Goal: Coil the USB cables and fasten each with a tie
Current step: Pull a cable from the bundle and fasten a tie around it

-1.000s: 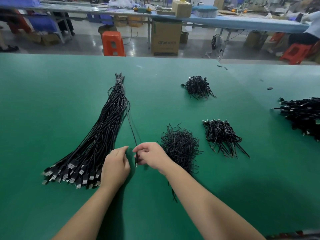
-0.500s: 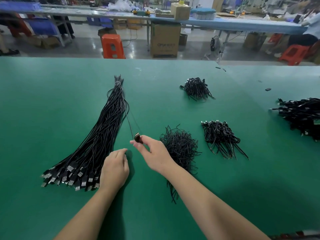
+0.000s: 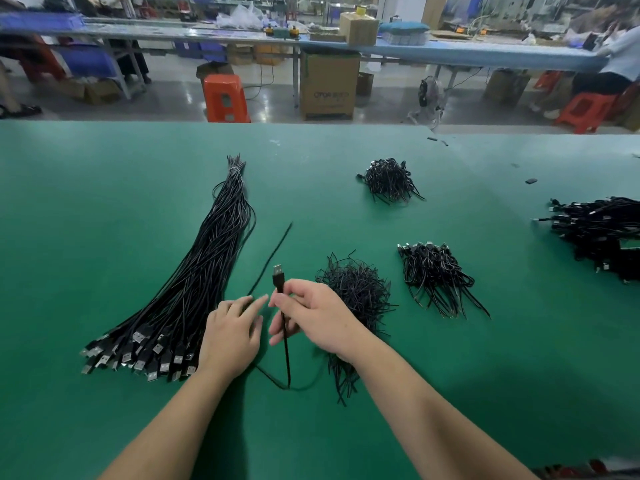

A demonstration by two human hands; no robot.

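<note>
A long bundle of straight black USB cables [image 3: 194, 282] lies on the green table [image 3: 104, 202], plugs fanned out at the near left. My right hand [image 3: 311, 317] pinches one black USB cable [image 3: 286, 348] just below its plug, which points up. The cable hangs in a loop under the hand and its far end trails away across the table. My left hand [image 3: 232, 334] rests beside it with fingers stretched toward the cable, apart from it. A pile of black wire ties [image 3: 356, 292] lies right behind my right hand.
Two heaps of coiled, tied cables [image 3: 433, 275] [image 3: 388, 178] lie to the right and farther back. A larger black cable pile [image 3: 602, 233] sits at the right edge. Beyond the table's far edge stand an orange stool [image 3: 225, 98] and a cardboard box [image 3: 329, 84].
My right hand has pulled the single cable out of the bundle and lifted its plug upright, so the cable now loops below the hand. My left hand has opened its fingers toward it.
</note>
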